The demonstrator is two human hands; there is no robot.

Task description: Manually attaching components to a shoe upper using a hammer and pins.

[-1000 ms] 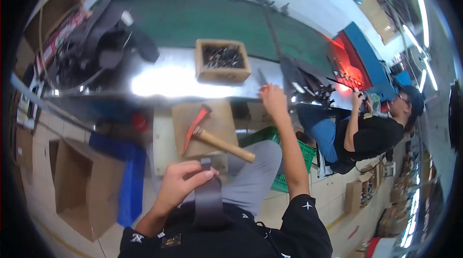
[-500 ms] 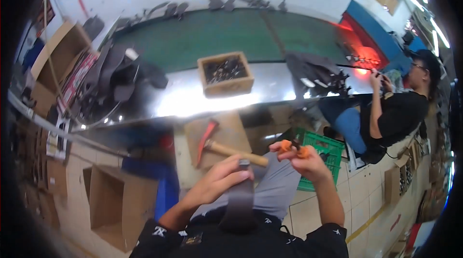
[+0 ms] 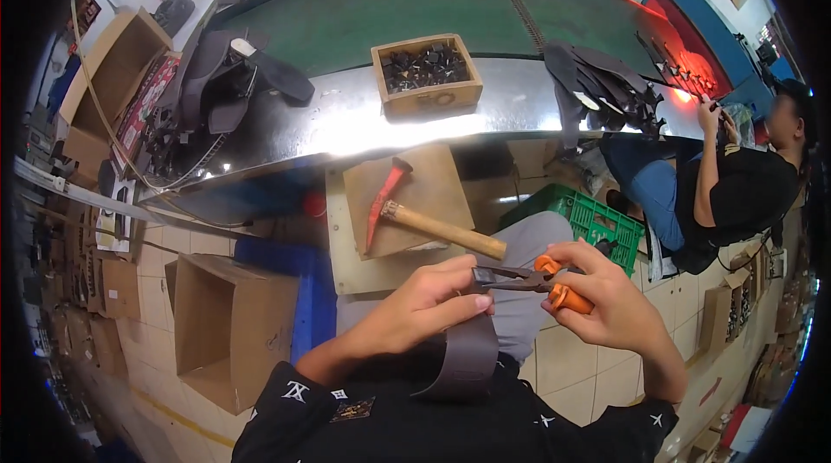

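My left hand point(image 3: 428, 307) pinches the end of a curved dark brown leather strap point(image 3: 472, 350), which hangs down against my shirt. At its top edge sits a small dark metal piece point(image 3: 485, 276). In my right hand point(image 3: 616, 299) are pliers with orange handles point(image 3: 573, 297), fingers wrapped round the grips. The pliers' jaws reach left to the metal piece at the strap's end; whether they grip it I cannot tell. Just beyond my hands a hammer point(image 3: 440, 229) with a red head and wooden handle lies on a tan board point(image 3: 433, 173).
A wooden box point(image 3: 428, 99) of small dark metal parts stands on the shiny metal ledge point(image 3: 333, 112) before a green conveyor belt point(image 3: 389, 13). Dark strap pieces point(image 3: 597, 86) lie at both sides. A green crate point(image 3: 576, 208), a carton point(image 3: 234, 324) and a co-worker point(image 3: 744, 186) are nearby.
The pliers have come round to point left, their jaws now at the strap's end. My left hand and the strap have shifted right, and the view has tilted down.
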